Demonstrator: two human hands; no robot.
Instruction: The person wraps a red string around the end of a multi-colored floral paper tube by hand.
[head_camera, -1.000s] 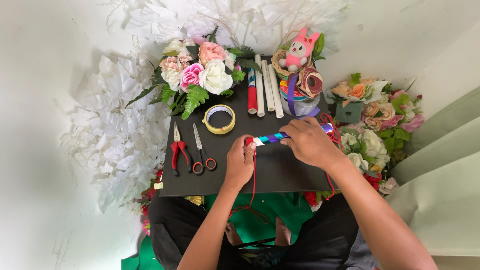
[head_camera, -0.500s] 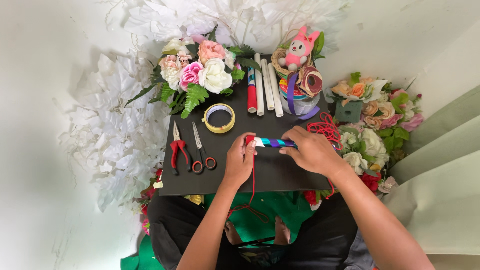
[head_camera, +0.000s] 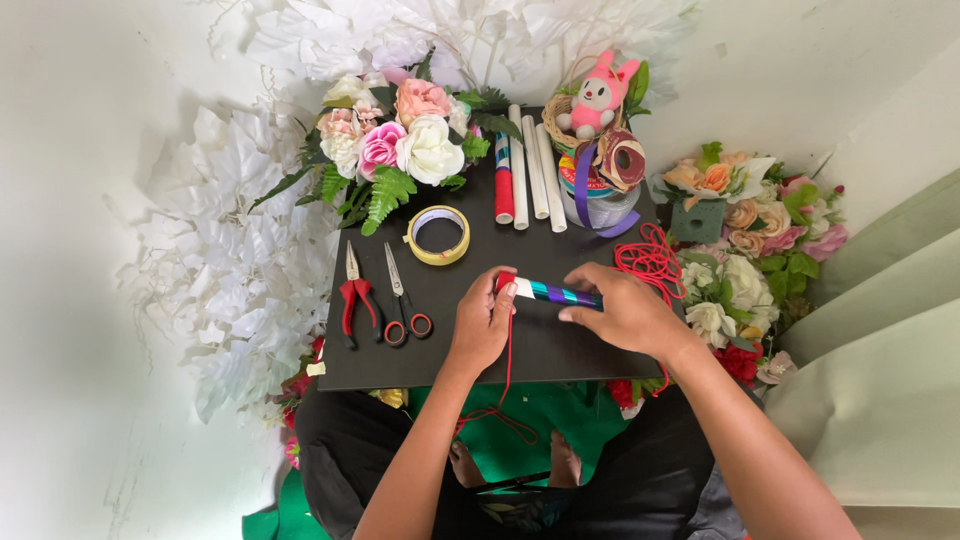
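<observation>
On the black surface (head_camera: 560, 350), near its front edge: a striped tube (head_camera: 550, 293) wrapped in purple, teal and white, lying crosswise, left hand (head_camera: 482, 325) pinching its red end together with a red cord (head_camera: 507, 350), right hand (head_camera: 625, 312) clasped over the other end. Just left: scissors (head_camera: 403, 300) and red pliers (head_camera: 353, 300); farther back, a yellow tape roll (head_camera: 437, 235), white tubes (head_camera: 533, 170) and a loose red cord pile (head_camera: 650, 262).

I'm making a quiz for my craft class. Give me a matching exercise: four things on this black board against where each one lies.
Things:
1. tape roll
2. red-handled pliers
3. red cord
4. striped tube

Places:
A. left edge of the board, beside the scissors
B. between both hands
C. right edge of the board
D. below the flower bunch

Pairs: 1-D, 2-A, 3-C, 4-B
</observation>
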